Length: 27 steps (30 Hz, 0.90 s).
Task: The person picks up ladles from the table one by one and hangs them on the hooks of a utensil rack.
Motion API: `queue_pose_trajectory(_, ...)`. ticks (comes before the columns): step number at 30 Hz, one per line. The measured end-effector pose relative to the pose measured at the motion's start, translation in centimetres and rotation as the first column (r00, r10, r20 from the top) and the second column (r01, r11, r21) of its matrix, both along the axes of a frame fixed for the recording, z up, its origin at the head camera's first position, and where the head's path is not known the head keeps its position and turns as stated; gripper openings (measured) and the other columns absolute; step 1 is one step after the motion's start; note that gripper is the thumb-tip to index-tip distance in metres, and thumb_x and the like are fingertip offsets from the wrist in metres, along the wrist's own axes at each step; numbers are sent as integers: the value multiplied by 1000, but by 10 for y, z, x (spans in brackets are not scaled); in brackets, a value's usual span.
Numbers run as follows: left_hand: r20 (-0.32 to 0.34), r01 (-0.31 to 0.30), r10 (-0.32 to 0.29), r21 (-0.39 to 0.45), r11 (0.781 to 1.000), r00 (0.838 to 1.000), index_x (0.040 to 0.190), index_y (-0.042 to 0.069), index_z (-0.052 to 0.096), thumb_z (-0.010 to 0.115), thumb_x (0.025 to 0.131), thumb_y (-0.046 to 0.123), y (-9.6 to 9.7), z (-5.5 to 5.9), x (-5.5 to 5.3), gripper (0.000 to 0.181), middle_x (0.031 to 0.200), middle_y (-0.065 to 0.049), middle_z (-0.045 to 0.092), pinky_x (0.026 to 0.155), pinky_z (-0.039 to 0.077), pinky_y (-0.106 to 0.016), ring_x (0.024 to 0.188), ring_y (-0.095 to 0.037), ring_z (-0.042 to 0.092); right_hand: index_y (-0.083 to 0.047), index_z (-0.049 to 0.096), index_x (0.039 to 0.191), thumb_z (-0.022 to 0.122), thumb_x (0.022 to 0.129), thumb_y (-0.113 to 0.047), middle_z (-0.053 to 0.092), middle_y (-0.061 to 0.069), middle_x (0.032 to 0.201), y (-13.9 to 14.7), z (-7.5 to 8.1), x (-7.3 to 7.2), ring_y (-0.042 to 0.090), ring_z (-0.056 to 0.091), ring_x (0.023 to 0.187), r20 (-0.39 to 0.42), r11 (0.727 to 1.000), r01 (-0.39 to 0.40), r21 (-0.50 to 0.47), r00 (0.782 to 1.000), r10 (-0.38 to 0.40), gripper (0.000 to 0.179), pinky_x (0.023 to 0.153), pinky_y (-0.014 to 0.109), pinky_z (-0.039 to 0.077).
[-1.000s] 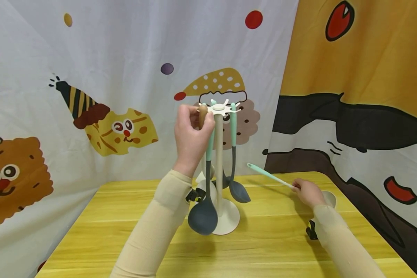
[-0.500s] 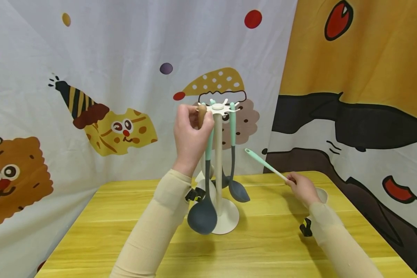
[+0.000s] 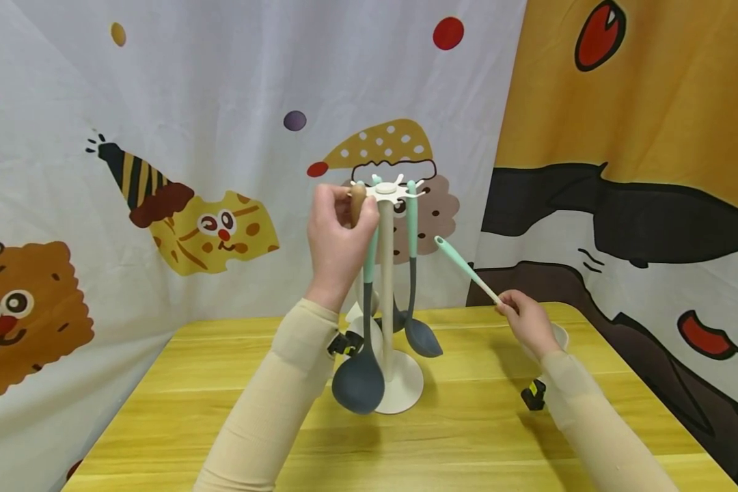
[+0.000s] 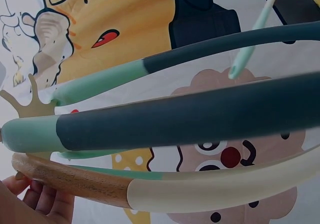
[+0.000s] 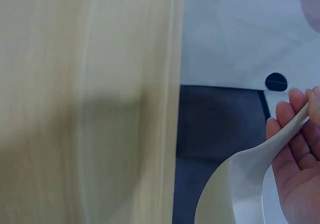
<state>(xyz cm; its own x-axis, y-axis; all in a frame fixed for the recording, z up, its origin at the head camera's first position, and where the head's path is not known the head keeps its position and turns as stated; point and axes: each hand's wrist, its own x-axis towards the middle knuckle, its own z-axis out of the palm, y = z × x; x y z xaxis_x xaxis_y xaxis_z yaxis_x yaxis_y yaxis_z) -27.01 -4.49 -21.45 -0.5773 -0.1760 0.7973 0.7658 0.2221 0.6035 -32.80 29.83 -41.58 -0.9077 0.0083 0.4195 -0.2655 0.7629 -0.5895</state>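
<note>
My left hand [image 3: 338, 239] pinches the wooden handle [image 4: 82, 181] of a cream-shafted utensil at the top of a white utensil rack [image 3: 388, 294]. That utensil's lower end is mostly hidden. On the rack hang a dark grey ladle [image 3: 358, 386] with a mint handle, in front, and a dark grey pointed spoon [image 3: 423, 338] on the right. To the right of the rack, my right hand [image 3: 529, 324] grips a cream ladle [image 5: 225, 189] by its shaft. The ladle's mint handle end [image 3: 455, 256] points up and left, apart from the rack; its bowl is partly behind the hand.
The rack's round base [image 3: 406, 393] stands on a wood-grain table [image 3: 467, 424]. Further utensils hang behind, partly hidden, including a dark head [image 3: 398, 320]. A cartoon-printed curtain [image 3: 234, 137] hangs behind the table. Hooks [image 3: 400, 180] stick out around the rack's top.
My right hand has risen and moved left with the cream ladle, whose handle end now tilts up more steeply. My left hand stays at the wooden handle.
</note>
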Motion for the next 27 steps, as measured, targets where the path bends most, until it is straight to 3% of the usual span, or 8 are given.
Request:
queue_pose_trajectory(17,0,-16,16,-13,1000,1000,100,1,51,63,89,20,0,1,2,26,93,-9,55,66,46,-28,76,-20,53,0,60,107,54,103,-10,70,16,100,-25,21,6,30,65,95,-65,988,-16,-157,998,6,13,86,43,50)
queue_pose_trajectory(23,9,-5,5,-8,1000,1000,100,1,51,63,89,20,0,1,2,25,94,-9,55,67,46,-29,76,-20,54,-1,61,106,55,102,-12,70,14,100,-37,33,11,27,68,95,-104,981,-35,-192,995,15,13,84,24,52)
queue_pose_trajectory(27,4,-7,7,-10,1000,1000,100,1,51,64,89,20,0,1,2,25,93,-9,55,66,46,-28,76,-19,54,0,62,105,57,101,-12,70,15,98,-44,41,14,14,68,91,-140,972,-72,-225,989,40,14,81,12,48)
